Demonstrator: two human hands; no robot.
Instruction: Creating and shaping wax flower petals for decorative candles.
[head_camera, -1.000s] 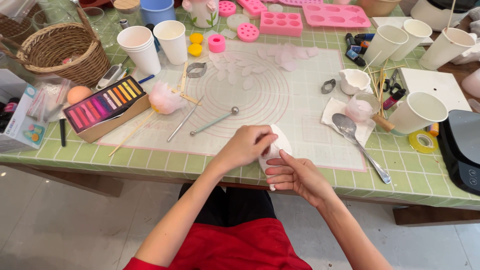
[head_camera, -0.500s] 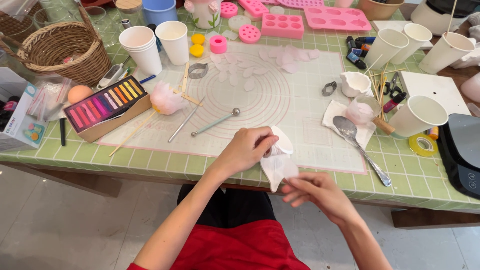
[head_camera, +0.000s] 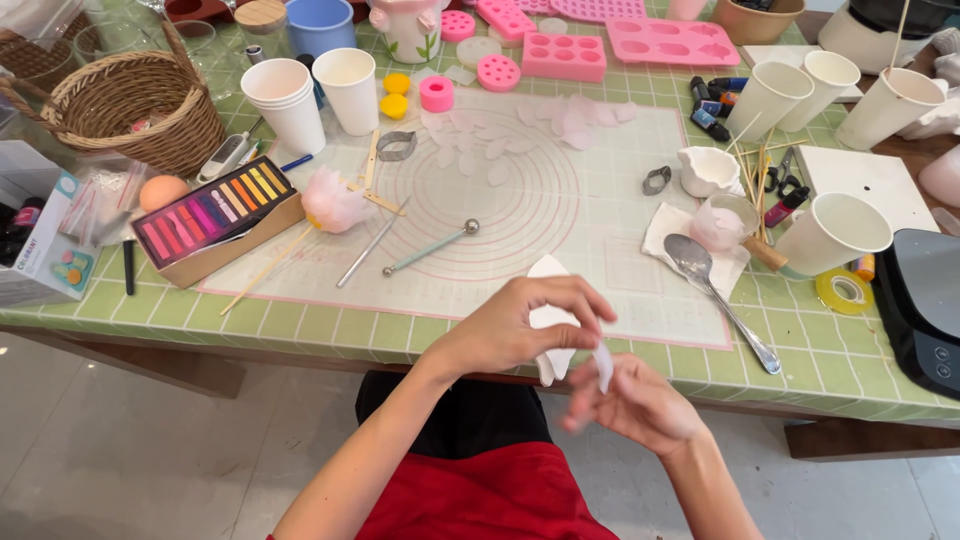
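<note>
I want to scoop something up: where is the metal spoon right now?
In the head view, the metal spoon lies on the right side of the table, its bowl on a white napkin just left of a white paper cup, handle pointing toward the table's near edge.

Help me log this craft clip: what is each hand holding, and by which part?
The left hand pinches a white tissue near its middle, folds hanging below the grip. The right hand is blurred; a small pale piece sits at its fingertips.

A craft workspace: a green tiled table (head_camera: 420, 340) crowded with pink silicone moulds (head_camera: 672, 40), pastel chalks (head_camera: 212, 210) and paper cups (head_camera: 350, 88).
</note>
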